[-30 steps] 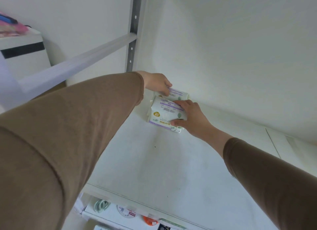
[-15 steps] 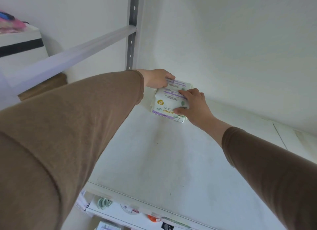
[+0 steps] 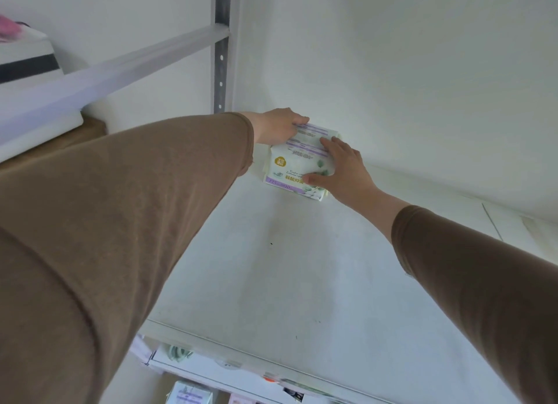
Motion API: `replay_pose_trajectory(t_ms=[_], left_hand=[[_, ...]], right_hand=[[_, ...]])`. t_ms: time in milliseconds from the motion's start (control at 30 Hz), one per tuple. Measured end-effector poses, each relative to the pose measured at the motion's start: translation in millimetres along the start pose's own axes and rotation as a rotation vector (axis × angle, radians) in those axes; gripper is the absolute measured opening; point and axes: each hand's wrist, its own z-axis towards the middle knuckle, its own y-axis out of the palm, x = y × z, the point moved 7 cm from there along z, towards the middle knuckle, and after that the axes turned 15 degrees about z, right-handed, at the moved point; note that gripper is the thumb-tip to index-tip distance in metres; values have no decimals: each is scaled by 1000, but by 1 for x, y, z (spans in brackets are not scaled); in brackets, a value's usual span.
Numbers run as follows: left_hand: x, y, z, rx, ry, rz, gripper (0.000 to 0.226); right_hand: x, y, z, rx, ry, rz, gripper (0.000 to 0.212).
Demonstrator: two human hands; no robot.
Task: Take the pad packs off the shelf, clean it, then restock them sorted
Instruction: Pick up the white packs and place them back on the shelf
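Observation:
Two white pad packs with purple stripes and green leaves stand at the back left corner of the white shelf (image 3: 271,283). The front pad pack (image 3: 297,169) is gripped by my right hand (image 3: 344,168), fingers over its top and thumb on its front. Behind it, against the wall, the rear pad pack (image 3: 311,132) is held at its left end by my left hand (image 3: 279,126), whose fingers curl over its top edge. Brown sleeves cover both arms.
A perforated metal upright (image 3: 222,41) and a white crossbar (image 3: 136,59) rise at the back left. A white box with a black band (image 3: 27,65) sits on the upper left. Below the shelf's front edge (image 3: 241,343), a lower level holds more packs (image 3: 190,393).
Both hands have pushed the two packs farther back toward the wall corner. The grips look the same.

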Motion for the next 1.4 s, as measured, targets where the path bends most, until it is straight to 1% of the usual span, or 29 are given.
replay_pose_trajectory(t_ms=[133,233,333,367,467,633,800,933,1000,1167,1267,1400], left_hand=[[5,2,-7,-46,44,45,50],[5,-3,-14,0,10,29,51],[4,-2,-22,4,-6,-27,55],[3,-2,-25,1,3,-27,55],[1,-1,-34,-3,51,26,55],[-4,-6,-61,157,38,63,59],[13,-12,-104,373,115,208,59],[35,-15,-145,440,129,339,58],[47,-14,-167,433,121,398,60],[87,-3,-232,354,184,526,66],[107,3,-273,290,154,517,70],[133,7,-322,241,111,522,73]], right_hand=[[2,-1,0,-16,6,12,99],[4,-2,0,-23,30,74,102],[5,-3,-1,-35,57,143,113],[5,-4,-2,-38,65,163,113],[8,-7,-6,-23,68,202,105],[8,-18,-22,37,62,196,99],[-5,-36,-52,82,12,4,92],[-18,-52,-86,93,-32,-94,87],[-25,-60,-107,92,-40,-124,86],[-41,-74,-169,79,-53,-128,84],[-46,-77,-212,36,-82,-170,84],[-51,-84,-264,18,-88,-156,82]])
